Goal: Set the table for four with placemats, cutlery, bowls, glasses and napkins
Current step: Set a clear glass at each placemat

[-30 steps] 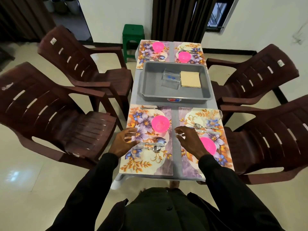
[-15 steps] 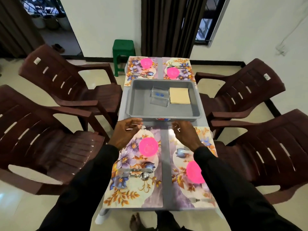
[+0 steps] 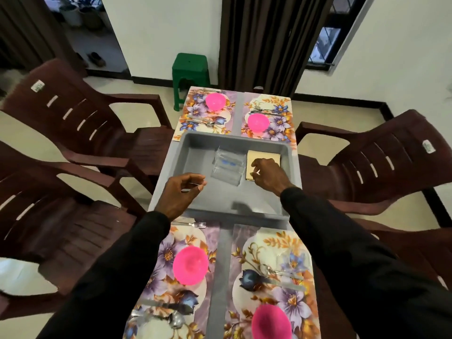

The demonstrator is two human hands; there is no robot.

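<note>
While both of your hands hovered at the near rim of the tray (image 3: 200,152) half a second ago, they now lie over its inside. Your left hand (image 3: 181,195) hangs above the tray's left half, short of the glasses (image 3: 228,166). Its fingers are loosely curled, thumb tip close to forefinger, and nothing is held. Your right hand (image 3: 267,177) has gone further in and rests bent fingertips on the near part of the napkins (image 3: 265,155) (whether they pinch the top napkin or merely touch it cannot be told). Glasses and napkins lie where they lay before, on the tray floor, with the glasses just beside the napkins on their left. The tray stands across the middle of the table (image 3: 219,260), between the far and the near pair of placemats (image 3: 276,243). Each placemat carries one pink bowl (image 3: 190,265), as earlier, with cutlery (image 3: 283,277) alongside. A fork (image 3: 197,225) lies at the far edge of the near left placemat, just beside the tray's near rim. Brown chairs (image 3: 80,113) stand along both long sides, and a green stool (image 3: 190,69) stands beyond the far end.
</note>
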